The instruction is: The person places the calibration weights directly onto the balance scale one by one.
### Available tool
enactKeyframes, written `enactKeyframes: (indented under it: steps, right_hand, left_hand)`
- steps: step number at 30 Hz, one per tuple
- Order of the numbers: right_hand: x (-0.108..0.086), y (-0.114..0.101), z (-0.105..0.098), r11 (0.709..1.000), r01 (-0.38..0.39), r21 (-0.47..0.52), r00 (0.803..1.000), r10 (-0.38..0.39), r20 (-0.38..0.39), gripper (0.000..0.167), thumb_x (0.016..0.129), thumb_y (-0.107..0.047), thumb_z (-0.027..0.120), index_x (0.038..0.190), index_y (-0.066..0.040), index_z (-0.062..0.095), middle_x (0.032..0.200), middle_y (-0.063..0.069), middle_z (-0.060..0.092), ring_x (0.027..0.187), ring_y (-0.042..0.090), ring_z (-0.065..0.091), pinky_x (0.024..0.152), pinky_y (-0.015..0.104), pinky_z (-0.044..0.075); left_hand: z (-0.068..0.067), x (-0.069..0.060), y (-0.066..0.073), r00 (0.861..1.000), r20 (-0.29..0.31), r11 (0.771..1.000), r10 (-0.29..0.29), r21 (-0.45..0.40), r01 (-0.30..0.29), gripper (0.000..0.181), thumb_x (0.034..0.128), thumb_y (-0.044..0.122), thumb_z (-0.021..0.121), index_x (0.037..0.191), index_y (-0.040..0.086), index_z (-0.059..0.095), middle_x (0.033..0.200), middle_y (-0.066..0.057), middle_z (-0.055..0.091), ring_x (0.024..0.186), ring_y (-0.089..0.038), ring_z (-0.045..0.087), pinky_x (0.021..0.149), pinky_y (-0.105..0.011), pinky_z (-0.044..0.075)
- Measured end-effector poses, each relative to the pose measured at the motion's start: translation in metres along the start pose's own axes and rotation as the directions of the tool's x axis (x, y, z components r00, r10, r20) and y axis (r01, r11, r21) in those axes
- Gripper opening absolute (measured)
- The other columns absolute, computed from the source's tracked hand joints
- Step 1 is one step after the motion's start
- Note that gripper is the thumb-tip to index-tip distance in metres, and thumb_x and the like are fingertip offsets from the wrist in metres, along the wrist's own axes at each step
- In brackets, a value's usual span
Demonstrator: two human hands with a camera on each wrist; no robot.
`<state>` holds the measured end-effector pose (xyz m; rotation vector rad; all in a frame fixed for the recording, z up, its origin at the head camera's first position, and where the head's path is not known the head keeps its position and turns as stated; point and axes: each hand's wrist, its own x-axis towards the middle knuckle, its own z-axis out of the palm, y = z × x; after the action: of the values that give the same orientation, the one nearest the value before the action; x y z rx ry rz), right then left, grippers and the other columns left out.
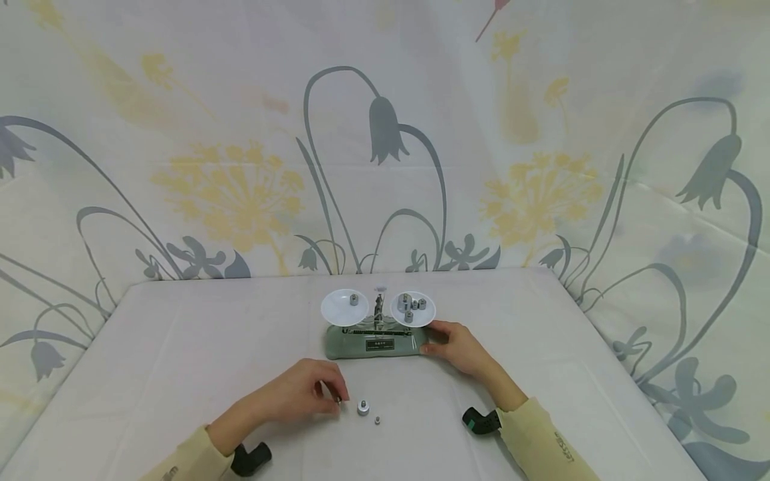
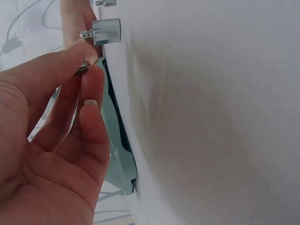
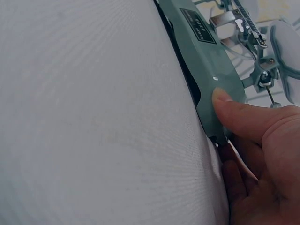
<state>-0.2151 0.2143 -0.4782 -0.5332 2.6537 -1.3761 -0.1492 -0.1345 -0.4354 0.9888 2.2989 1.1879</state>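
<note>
Between thumb and forefinger my left hand point(image 1: 301, 393) pinches a small metal weight point(image 2: 82, 69), mostly covered by the fingertips. Just right of it on the table stand a larger cylindrical weight point(image 1: 363, 409) with a knob and a tiny weight point(image 1: 377, 420). A green balance scale point(image 1: 349, 343) sits beyond them. My right hand point(image 1: 460, 349) grips the right end of its base, thumb on the front face and fingers behind. One weight point(image 1: 353, 300) stands on the left white pan point(image 1: 334, 310); several weights point(image 1: 408, 316) stand on the right white pan point(image 1: 428, 316).
A white cloth covers the table point(image 1: 240, 334), its back edge meeting a flower-patterned curtain point(image 1: 265, 87). Black devices point(image 1: 481, 421) are worn at both wrists, beside the beige sleeves point(image 1: 535, 434).
</note>
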Motion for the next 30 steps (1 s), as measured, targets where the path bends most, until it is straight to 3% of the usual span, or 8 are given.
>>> enactKeyframes:
  steps: [7,12,30]
  right_hand:
    - [-0.001,-0.002,0.0,1.0,-0.005,0.003,1.0,0.005,0.003,0.058,0.085,-0.017,0.078,0.136,0.003,0.058,0.139,0.018,0.056,0.136,0.038,0.043,0.112,0.053,0.032]
    - [-0.001,-0.002,0.0,1.0,-0.011,0.004,1.0,0.011,0.004,0.057,0.086,-0.017,0.078,0.136,0.002,0.058,0.139,0.017,0.056,0.137,0.037,0.043,0.113,0.053,0.032]
    - [-0.001,-0.004,0.0,1.0,-0.011,-0.002,1.0,0.011,0.0,0.058,0.085,-0.017,0.079,0.136,0.002,0.058,0.139,0.018,0.057,0.136,0.038,0.043,0.112,0.053,0.031]
  left_hand:
    - [-0.006,-0.002,0.0,0.998,-0.039,0.999,0.052,0.011,-0.052,0.016,0.0843,0.005,0.078,0.091,0.018,0.071,0.088,0.012,0.066,0.085,-0.012,0.061,0.073,-0.026,0.054]
    - [-0.012,-0.005,0.001,0.994,-0.072,0.997,0.078,0.025,-0.077,0.017,0.084,0.005,0.078,0.091,0.017,0.07,0.089,0.011,0.066,0.086,-0.01,0.062,0.072,-0.027,0.055]
    - [-0.041,-0.013,0.009,0.98,-0.164,0.991,0.111,0.089,-0.097,0.015,0.0846,0.007,0.079,0.095,0.014,0.07,0.093,0.008,0.066,0.087,-0.011,0.064,0.071,-0.027,0.054]
